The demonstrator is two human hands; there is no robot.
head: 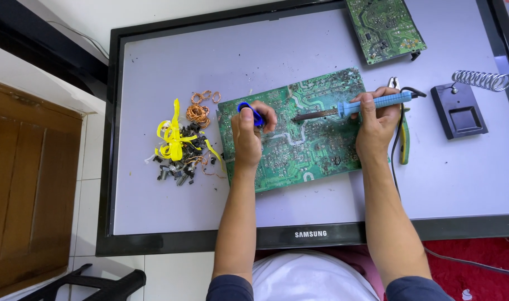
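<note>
Right hand (374,125): you are gripping the blue soldering iron (355,107), tip over the board.
Left hand (249,134): you are pinching a blue tool (249,111).
Circuit board (299,145): lying on the bench (154,83), between your hands.

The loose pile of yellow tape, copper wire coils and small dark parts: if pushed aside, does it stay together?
Probably not: the pile looks unbound, so bits would likely scatter. The yellow strips look floppy; the round coils may roll.

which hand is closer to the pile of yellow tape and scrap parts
Left. The left hand, gripping a blue-handled tool, is just right of the pile. The right hand, holding the soldering iron, is at the circuit board's far edge.
</note>
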